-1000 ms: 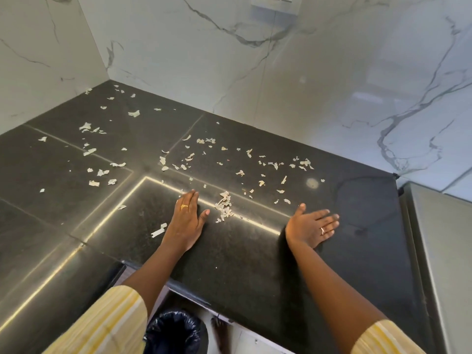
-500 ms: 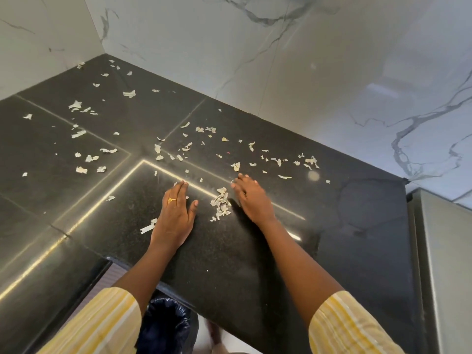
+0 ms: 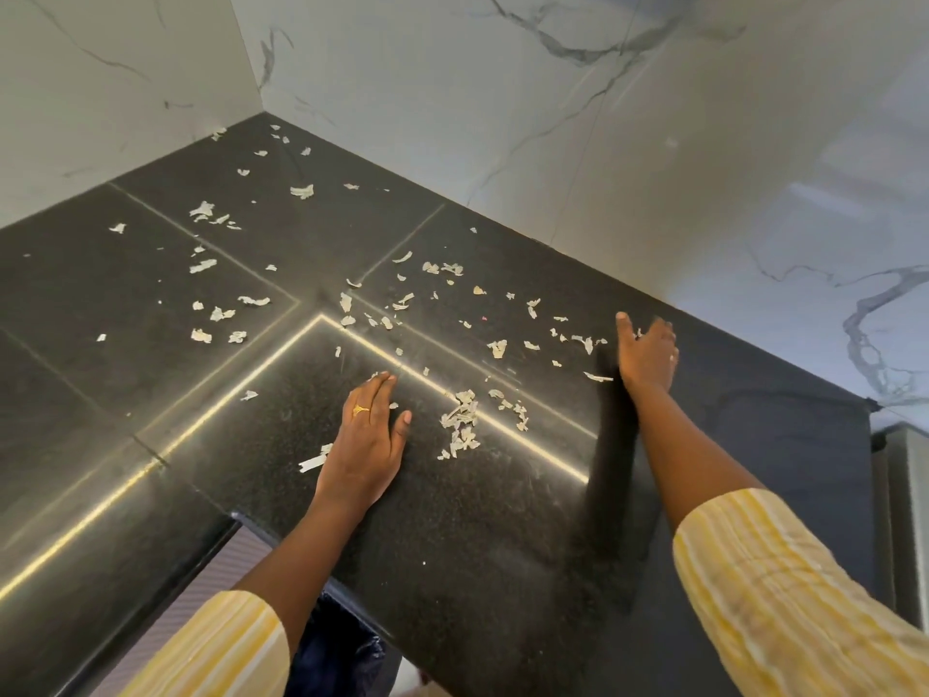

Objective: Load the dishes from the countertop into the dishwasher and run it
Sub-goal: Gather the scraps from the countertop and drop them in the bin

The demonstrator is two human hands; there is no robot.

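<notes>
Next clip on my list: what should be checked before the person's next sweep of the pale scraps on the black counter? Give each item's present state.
1. Left hand flat on the black stone countertop, beside the pile: ok.
2. Right hand open, with loose scraps on its pile side: ok.
3. Small pile of pale scraps lies between the two hands: ok.
4. Scattered pale scraps in the far corner gathered: not ok.
5. Dark-lined bin below the counter edge, placed to catch the pile: cannot tell.
</notes>
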